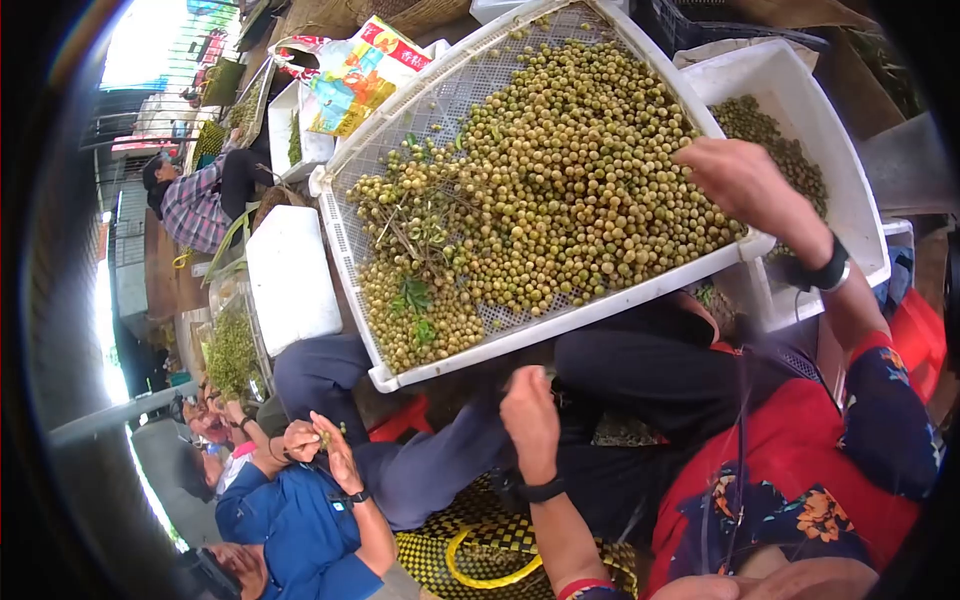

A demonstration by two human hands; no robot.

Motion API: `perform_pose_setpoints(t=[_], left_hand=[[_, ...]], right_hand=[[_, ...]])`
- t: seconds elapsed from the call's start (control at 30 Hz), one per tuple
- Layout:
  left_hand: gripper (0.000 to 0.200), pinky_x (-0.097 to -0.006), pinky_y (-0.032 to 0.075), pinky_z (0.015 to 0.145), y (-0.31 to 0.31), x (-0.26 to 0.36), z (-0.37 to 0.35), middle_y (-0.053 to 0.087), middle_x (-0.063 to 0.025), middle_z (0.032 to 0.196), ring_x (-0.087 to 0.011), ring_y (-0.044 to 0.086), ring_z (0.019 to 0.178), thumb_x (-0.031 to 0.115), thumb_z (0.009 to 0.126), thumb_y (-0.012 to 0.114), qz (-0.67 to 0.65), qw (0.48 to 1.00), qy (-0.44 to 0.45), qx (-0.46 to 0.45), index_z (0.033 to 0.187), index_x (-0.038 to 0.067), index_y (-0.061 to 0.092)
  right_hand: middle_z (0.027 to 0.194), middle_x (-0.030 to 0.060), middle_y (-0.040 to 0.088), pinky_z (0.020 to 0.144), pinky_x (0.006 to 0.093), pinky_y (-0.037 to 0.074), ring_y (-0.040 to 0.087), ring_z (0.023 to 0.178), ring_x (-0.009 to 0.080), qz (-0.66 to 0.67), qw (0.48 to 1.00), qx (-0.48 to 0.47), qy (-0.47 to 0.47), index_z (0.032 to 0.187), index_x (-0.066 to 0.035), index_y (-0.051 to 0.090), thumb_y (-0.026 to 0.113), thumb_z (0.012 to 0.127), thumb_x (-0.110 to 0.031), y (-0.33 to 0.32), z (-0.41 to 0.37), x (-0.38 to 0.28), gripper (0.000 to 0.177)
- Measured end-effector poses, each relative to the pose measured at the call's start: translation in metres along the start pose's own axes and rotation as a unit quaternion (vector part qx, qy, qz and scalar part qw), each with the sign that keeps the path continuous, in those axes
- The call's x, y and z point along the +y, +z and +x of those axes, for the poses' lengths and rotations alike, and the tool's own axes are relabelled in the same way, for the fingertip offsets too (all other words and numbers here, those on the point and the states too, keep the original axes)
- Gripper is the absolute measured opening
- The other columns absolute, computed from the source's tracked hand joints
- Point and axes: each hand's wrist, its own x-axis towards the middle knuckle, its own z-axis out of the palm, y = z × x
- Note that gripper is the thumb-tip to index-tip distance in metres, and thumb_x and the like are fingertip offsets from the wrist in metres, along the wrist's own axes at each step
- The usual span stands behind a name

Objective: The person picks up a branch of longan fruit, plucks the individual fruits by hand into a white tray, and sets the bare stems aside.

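The left hand [530, 415] and right hand [745, 188] curl, contents unclear, near round fruits [590, 170] in a meshed plastic tray [560, 328].

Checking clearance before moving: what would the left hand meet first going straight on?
Likely the white tray's near rim, just ahead of the left hand; depth is unclear, so it might pass under.

White tray [580, 318]: open from above at bare mesh [450, 95], far left corner; obstructed by fruit heap [590, 170], centre; twigs [405, 232], left; raised rim; white bin [848, 150], right.
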Motion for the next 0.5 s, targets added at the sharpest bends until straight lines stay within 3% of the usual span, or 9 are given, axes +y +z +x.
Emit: perform_pose_setpoints(t=[0.03,0.07,0.13,0.2,0.27,0.33,0.4,0.5], left_hand=[[0.023,-0.049,0.05,0.084,0.011,0.009,-0.007,0.063,-0.0189,0.109,-0.0425,0.061,0.091,0.018,0.098,0.05,0.154,0.987,0.016,-0.053,0.108,0.001,0.062],[0.024,-0.0494,0.047,0.09,0.024,-0.007,-0.01,0.057,-0.0204,0.119,-0.0396,0.057,0.105,0.016,0.096,0.053,0.101,0.993,0.049,-0.024,0.114,0.002,0.062],[0.026,-0.0476,0.047,0.092,0.007,0.005,-0.013,0.056,-0.0206,0.12,-0.0396,0.055,0.109,0.016,0.095,0.055,0.177,0.977,0.116,-0.001,0.116,0.002,0.062],[0.028,-0.0465,0.048,0.09,-0.008,0.014,-0.009,0.057,-0.0208,0.116,-0.0398,0.057,0.107,0.016,0.094,0.057,0.187,0.975,0.113,-0.039,0.117,0.001,0.06],[0.028,-0.0454,0.049,0.088,-0.025,0.035,-0.002,0.058,-0.0211,0.114,-0.0401,0.059,0.104,0.015,0.095,0.056,0.142,0.976,0.076,-0.143,0.119,0.001,0.058],[0.028,-0.0468,0.048,0.084,-0.035,0.047,0.009,0.06,-0.0222,0.109,-0.0422,0.059,0.099,0.014,0.096,0.054,0.065,0.987,0.132,-0.07,0.119,0.0,0.056],[0.028,-0.0444,0.047,0.084,-0.038,0.056,0.026,0.062,-0.0223,0.106,-0.0404,0.061,0.097,0.013,0.094,0.055,0.028,0.988,0.146,-0.028,0.117,-0.003,0.058],[0.027,-0.0429,0.048,0.083,-0.039,0.072,0.052,0.063,-0.0222,0.101,-0.0382,0.062,0.094,0.013,0.095,0.054,-0.001,0.984,0.178,0.001,0.116,-0.004,0.058]], right_hand=[[0.084,0.0112,0.057,0.072,0.0401,0.052,0.062,0.081,0.0291,0.017,0.999,-0.038,-0.028,0.097,-0.005,0.058,0.06,0.084,-0.004,0.011,0.008,-0.006,0.014],[0.084,0.0111,0.057,0.072,0.0401,0.052,0.062,0.082,0.0282,0.033,0.995,-0.077,-0.058,0.094,-0.006,0.057,0.059,0.083,-0.004,0.019,0.017,-0.014,0.011],[0.087,0.0108,0.056,0.072,0.04,0.05,0.062,0.088,0.0263,0.039,0.986,-0.092,-0.133,0.092,-0.007,0.057,0.057,0.084,-0.003,0.042,0.028,-0.031,0.008],[0.095,0.0106,0.056,0.079,0.0423,0.047,0.057,0.099,0.0271,0.095,0.967,-0.164,-0.172,0.091,-0.009,0.058,0.061,0.082,-0.008,0.068,0.032,-0.041,0.01],[0.098,0.0102,0.054,0.083,0.0432,0.044,0.054,0.102,0.0274,0.075,0.963,-0.167,-0.198,0.091,-0.01,0.059,0.064,0.079,-0.012,0.078,0.028,-0.053,0.013],[0.1,0.0098,0.053,0.088,0.0442,0.041,0.051,0.105,0.0278,0.056,0.958,-0.173,-0.224,0.091,-0.011,0.059,0.068,0.076,-0.016,0.092,0.026,-0.055,0.017],[0.113,0.0109,0.052,0.097,0.0454,0.037,0.049,0.111,0.0289,0.05,0.955,-0.102,-0.275,0.098,-0.014,0.061,0.073,0.07,-0.02,0.111,0.029,-0.048,0.031],[0.113,0.0124,0.052,0.093,0.0412,0.044,0.051,0.108,0.0264,-0.041,0.941,-0.14,-0.306,0.098,-0.011,0.062,0.066,0.081,-0.014,0.144,0.063,-0.03,0.018]])
